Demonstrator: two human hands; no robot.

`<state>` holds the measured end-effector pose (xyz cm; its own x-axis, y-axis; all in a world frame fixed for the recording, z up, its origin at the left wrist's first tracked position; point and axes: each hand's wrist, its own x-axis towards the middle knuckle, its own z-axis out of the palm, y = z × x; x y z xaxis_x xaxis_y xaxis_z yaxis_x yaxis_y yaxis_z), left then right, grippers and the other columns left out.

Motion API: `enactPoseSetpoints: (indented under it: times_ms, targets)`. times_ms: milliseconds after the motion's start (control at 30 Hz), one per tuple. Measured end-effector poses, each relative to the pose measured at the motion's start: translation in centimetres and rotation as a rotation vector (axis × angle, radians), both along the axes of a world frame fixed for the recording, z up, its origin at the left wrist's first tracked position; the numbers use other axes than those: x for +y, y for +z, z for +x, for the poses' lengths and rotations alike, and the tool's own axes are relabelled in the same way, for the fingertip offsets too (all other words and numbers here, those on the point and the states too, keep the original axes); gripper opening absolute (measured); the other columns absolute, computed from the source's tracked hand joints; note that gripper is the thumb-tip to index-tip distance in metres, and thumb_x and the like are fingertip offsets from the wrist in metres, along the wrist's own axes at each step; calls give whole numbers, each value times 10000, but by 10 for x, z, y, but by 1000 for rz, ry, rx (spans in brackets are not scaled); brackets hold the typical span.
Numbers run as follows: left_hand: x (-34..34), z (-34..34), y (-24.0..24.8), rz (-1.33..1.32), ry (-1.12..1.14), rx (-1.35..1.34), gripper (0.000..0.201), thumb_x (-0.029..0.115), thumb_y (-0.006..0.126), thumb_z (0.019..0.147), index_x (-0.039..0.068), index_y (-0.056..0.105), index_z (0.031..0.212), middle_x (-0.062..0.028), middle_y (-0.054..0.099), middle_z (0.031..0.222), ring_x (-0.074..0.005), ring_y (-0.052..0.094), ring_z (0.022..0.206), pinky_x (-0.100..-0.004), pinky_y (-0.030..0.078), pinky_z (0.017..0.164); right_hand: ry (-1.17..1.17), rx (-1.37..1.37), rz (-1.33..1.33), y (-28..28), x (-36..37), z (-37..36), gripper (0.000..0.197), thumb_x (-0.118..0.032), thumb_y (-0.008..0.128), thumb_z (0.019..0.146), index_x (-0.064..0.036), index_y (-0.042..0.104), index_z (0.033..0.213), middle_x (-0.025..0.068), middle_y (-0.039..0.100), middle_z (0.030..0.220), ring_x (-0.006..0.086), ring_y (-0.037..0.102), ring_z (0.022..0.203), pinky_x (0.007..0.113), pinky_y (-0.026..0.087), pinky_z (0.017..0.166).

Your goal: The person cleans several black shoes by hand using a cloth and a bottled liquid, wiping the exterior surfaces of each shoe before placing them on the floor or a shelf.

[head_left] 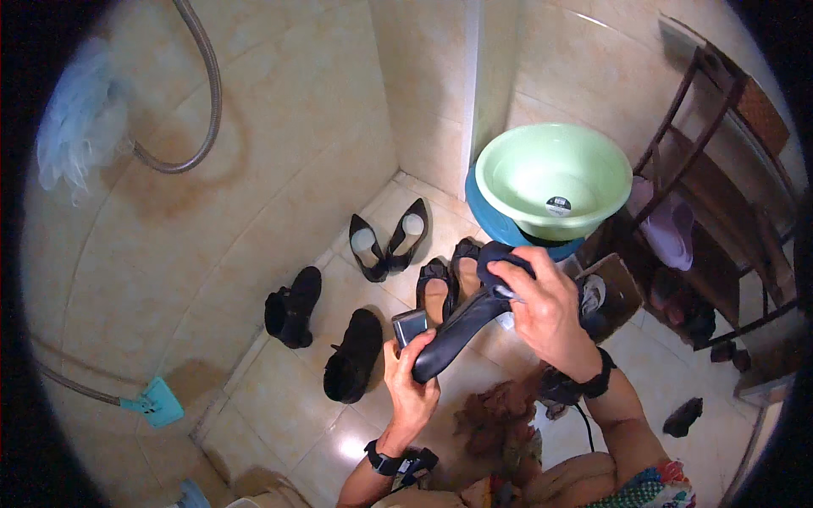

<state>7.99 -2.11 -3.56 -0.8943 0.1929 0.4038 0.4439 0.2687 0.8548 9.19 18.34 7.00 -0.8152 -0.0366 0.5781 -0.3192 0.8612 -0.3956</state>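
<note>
A black shoe with a shiny silver block, seemingly its heel, is held up in front of me in both hands. My left hand is closed around the end by the silver block. The fingers of my right hand curl over the other end, against a dark rounded part; whether that is the toe or a separate pad or cloth, I cannot tell. Just beyond stand black flat shoes with tan insoles, partly covered by the held shoe.
Black pointed shoes and black ankle boots stand on the tiles to the left. A green basin rests on a blue one. At right are a cardboard box and a brown rack. Brown cloth lies near me.
</note>
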Motion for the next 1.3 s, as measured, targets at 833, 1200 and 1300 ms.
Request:
enactPoseSetpoints:
  times_ms: [833, 1200, 1300]
  targets:
    - [3, 6, -11, 69, 193, 120, 329, -73, 484, 753, 5, 597, 1052, -162, 549, 1085, -289, 561, 1013, -359, 441, 898, 65, 23, 220, -57, -40, 29, 344, -48, 634, 723, -13, 626, 1065, 196, 548, 1070, 307, 605, 820, 361, 536, 624]
    - [-8, 0, -33, 110, 231, 2, 316, -47, 503, 817, 31, 561, 1118, -106, 524, 1144, -191, 562, 949, -273, 506, 733, 53, 83, 214, -52, -27, 14, 324, -31, 625, 744, 30, 604, 1061, 185, 527, 1064, 308, 582, 791, 351, 528, 618]
    - [-5, 2, -24, 167, 180, 89, 288, -22, 516, 836, 24, 561, 1116, -126, 542, 1136, -231, 554, 1020, -335, 455, 894, 323, -10, 268, -29, -57, 27, 327, 13, 603, 725, 23, 610, 1052, 206, 544, 1044, 334, 616, 822, 376, 554, 667]
